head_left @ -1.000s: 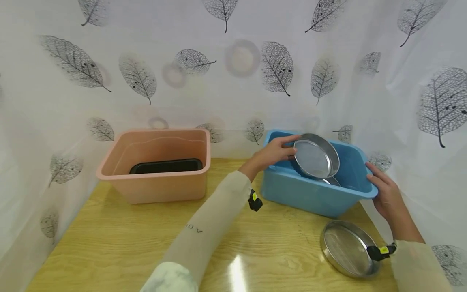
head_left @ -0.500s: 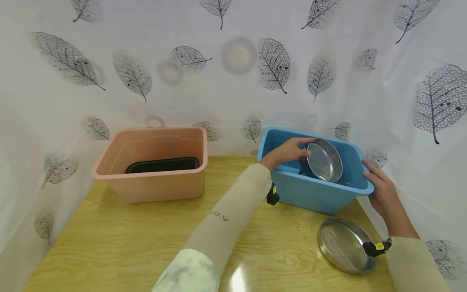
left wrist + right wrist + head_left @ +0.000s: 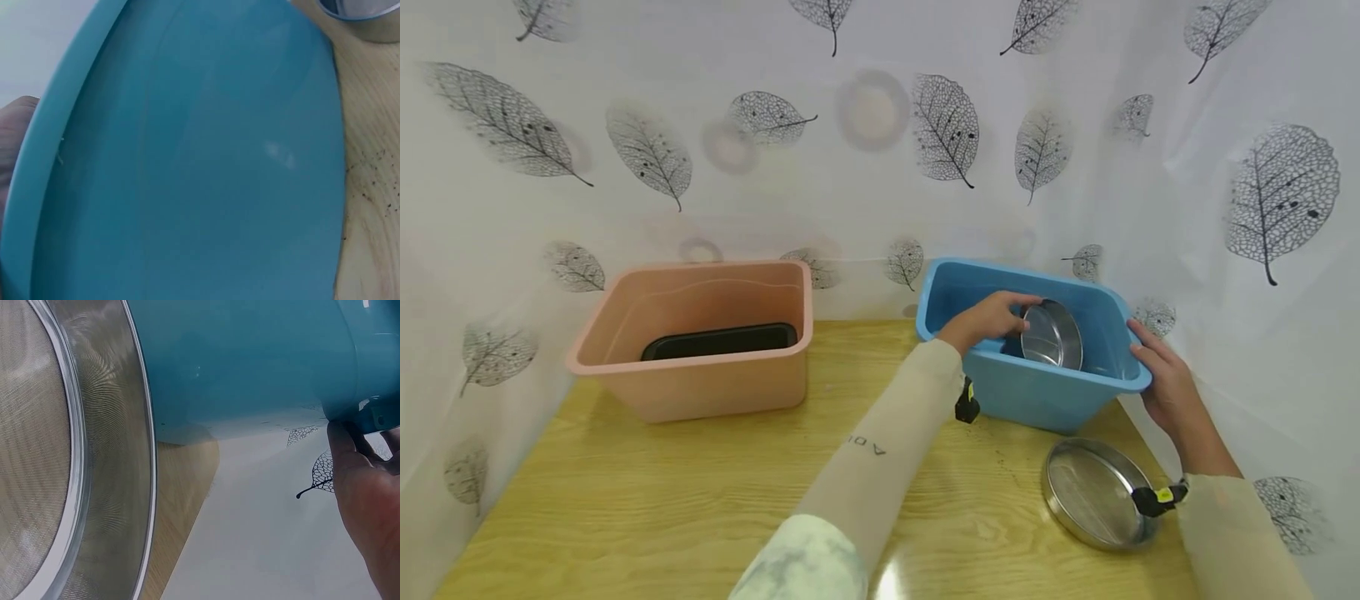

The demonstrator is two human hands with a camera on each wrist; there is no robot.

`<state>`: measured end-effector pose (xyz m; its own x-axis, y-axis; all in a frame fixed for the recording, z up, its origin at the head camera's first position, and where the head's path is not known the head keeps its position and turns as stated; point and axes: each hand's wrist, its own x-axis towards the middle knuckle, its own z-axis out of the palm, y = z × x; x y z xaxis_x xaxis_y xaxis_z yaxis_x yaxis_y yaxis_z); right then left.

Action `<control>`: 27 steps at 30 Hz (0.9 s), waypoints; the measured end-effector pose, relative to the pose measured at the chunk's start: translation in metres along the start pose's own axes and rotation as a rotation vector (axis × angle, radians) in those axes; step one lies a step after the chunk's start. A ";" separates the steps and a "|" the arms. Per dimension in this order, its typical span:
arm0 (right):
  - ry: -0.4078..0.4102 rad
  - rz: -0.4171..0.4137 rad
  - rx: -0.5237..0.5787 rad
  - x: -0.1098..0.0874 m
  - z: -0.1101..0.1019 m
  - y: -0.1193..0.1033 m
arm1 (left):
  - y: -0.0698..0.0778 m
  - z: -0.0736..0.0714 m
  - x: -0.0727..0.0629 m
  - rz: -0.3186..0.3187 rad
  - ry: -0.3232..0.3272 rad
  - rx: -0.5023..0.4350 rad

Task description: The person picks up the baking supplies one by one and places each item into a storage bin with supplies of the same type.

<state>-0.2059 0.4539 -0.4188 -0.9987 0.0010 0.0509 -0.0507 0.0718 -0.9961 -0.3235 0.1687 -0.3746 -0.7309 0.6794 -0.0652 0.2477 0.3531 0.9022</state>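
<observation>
Sieve (image 3: pixel 1054 335) tilted inside the blue bin (image 3: pixel 1030 400) at scene right could drop should the left hand (image 3: pixel 987 322), seemingly pinching the sieve's left rim between thumb and finger, slacken, or the right hand (image 3: pixel 1170 385), fingers curled on the bin's right rim, jog it.

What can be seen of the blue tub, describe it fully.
The blue tub is deep, rectangular with rounded corners, glossy and plastic-looking, with an outturned rim. It stands open-topped on the wood-grained table, at a slight angle. The right hand grips its right end; the left hand holds a round metal sieve inside it. Whether sieve and tub touch is unclear.
</observation>
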 end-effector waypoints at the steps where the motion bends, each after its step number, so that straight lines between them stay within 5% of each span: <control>1: 0.000 0.001 0.000 0.000 0.000 0.000 | -0.001 0.000 0.000 -0.008 -0.008 -0.003; 18: 0.000 -0.011 0.044 0.001 0.001 0.000 | -0.001 -0.001 0.002 -0.029 0.013 0.237; 27: -0.008 -0.022 0.062 0.000 -0.001 0.001 | 0.001 -0.012 -0.002 0.116 -0.052 0.063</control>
<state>-0.2061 0.4545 -0.4197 -0.9973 -0.0078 0.0725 -0.0726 0.0101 -0.9973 -0.3298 0.1601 -0.3688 -0.6616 0.7497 0.0144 0.3692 0.3090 0.8765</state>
